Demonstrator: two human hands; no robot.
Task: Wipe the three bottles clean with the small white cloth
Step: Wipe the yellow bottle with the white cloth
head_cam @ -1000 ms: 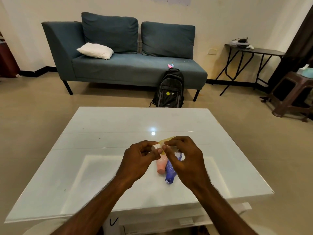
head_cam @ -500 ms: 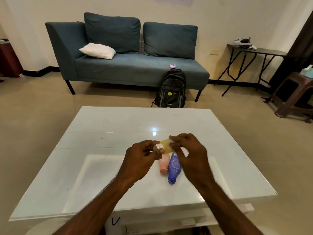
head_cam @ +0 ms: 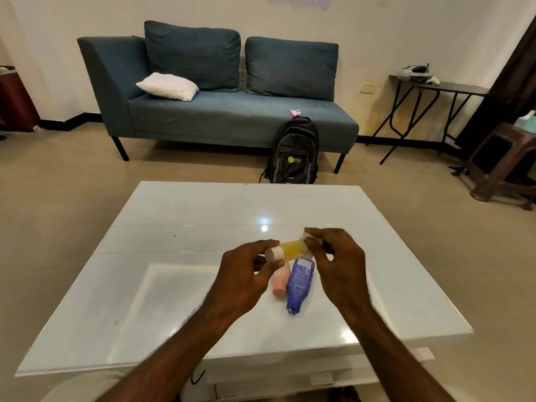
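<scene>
You are on the yellow bottle [head_cam: 291, 248], raised above the white worktop [head_cam: 185, 285]. Your left hand [head_cam: 246, 281] has its grip pinched shut on the white cap end, and your right hand [head_cam: 338, 264] is closed around the small white cloth [head_cam: 306, 235], pressed against the bottle's far end. The bottle's long axis runs roughly from 8 o'clock to 2 o'clock, cap toward 8.

By my reading this is the wiping of one bottle in progress; the frame cannot show whether the others are done. The pink bottle [head_cam: 280, 281] and the blue bottle [head_cam: 300, 281] lie touching on the worktop just below your hands, both lengthwise along 12 to 6, the blue one's cap at 6.
</scene>
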